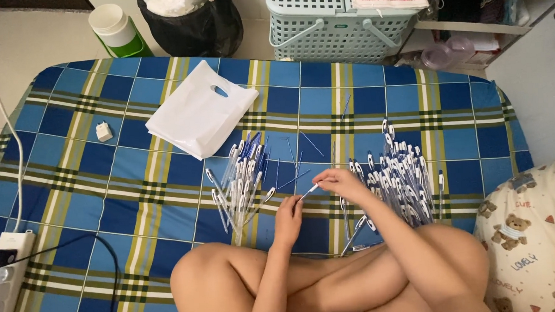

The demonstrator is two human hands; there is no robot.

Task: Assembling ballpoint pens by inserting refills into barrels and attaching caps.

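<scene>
I see the bin [185,18] holds white waste; both hands, left hand [288,220] and right hand [341,183], grip one pen [308,192], its axis slanting up-right.

Bright even indoor light, soft faint shadows, no glare, sharp focus, slight wide-angle bending at edges

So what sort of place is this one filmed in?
Most likely a bedroom at home: the person sits on a plaid-sheeted mattress on the floor, beside a teddy-bear pillow, with a plastic basket and bin nearby.
</scene>
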